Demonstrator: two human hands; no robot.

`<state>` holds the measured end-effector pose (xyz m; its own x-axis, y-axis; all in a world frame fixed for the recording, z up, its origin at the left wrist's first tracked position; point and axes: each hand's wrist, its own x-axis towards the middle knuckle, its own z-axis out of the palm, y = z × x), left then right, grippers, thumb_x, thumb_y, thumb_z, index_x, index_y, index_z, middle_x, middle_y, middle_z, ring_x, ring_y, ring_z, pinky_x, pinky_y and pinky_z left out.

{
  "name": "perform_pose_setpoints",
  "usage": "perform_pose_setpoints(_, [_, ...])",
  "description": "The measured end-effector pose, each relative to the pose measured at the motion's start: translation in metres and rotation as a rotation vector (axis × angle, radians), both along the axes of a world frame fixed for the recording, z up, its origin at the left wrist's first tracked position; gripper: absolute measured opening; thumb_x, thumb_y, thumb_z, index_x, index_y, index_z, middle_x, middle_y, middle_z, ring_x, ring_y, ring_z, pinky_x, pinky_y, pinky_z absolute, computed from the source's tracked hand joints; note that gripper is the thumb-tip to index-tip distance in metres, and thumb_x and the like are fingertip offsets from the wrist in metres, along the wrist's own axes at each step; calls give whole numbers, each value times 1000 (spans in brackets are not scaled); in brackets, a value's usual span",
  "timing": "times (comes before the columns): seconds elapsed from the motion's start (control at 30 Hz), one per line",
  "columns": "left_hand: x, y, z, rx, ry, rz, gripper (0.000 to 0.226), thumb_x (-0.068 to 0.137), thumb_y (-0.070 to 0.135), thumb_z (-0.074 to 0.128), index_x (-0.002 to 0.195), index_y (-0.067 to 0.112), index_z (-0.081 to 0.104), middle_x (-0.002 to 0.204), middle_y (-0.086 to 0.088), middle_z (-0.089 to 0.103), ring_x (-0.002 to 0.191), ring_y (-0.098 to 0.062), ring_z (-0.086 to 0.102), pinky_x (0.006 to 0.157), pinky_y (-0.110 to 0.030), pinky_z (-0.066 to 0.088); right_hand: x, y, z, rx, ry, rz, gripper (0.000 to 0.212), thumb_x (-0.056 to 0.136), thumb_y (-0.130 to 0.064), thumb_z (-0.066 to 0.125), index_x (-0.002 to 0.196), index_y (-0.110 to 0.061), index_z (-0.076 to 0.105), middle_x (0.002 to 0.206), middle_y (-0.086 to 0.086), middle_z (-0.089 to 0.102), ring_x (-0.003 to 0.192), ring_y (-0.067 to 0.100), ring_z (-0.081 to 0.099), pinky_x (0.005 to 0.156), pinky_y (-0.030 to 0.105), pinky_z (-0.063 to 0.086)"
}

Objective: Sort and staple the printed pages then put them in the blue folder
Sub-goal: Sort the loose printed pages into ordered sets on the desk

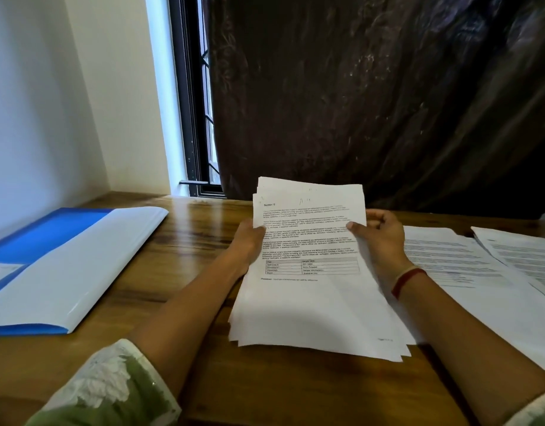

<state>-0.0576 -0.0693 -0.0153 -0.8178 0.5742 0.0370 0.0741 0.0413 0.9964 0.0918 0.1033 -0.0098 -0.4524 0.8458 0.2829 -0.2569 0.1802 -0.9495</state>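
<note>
A stack of printed pages is lifted at its far end above the wooden table, its near edge fanned out. The top sheet carries text paragraphs and a small table. My left hand grips the stack's left edge, thumb on top. My right hand pinches the right edge, thumb on the top sheet and fingers curled behind. The blue folder lies open at the left, a white sheaf lying across it. No stapler is in view.
More printed sheets lie spread on the wooden table at the right, reaching its right edge. A dark curtain hangs behind, with a window and white wall to the left.
</note>
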Motion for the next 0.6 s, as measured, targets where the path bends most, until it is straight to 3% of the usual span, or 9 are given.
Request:
perform_pose_setpoints(0.1, [0,8,-15,51,-2,140,23,100,14,47,121,10,55,113,-6,67,90,-19,67,63,-28,55,-4,-7,-4,28,67,-119,27,78,1,75,96,-6,56,78,2,62,69,11,63,58,16,54])
perform_pose_setpoints(0.23, [0,9,-18,128,0,277,25,97,4,51,117,14,41,96,1,59,78,-8,59,56,-19,47,-8,-1,-11,47,84,-156,23,81,-11,76,70,-16,57,73,4,64,71,19,64,71,33,58])
perform_pose_setpoints(0.3, [2,9,-16,159,-14,290,30,96,0,50,118,16,37,90,4,55,74,-6,56,54,-17,44,-9,4,-15,50,96,-146,26,85,-11,72,65,-17,56,71,3,63,71,17,63,72,34,55])
perform_pose_setpoints(0.5, [-1,10,-16,154,-56,283,21,97,-1,45,111,15,48,116,-8,60,81,-13,60,63,-27,53,-6,-1,-12,87,160,-57,15,92,-8,62,87,-21,67,98,4,71,95,23,69,82,35,57])
perform_pose_setpoints(0.6, [0,9,-14,176,-95,252,28,97,-5,41,115,15,48,115,-5,61,83,-14,62,63,-28,56,1,5,-5,112,82,24,8,92,-15,62,87,-20,64,99,6,70,95,25,68,78,34,58])
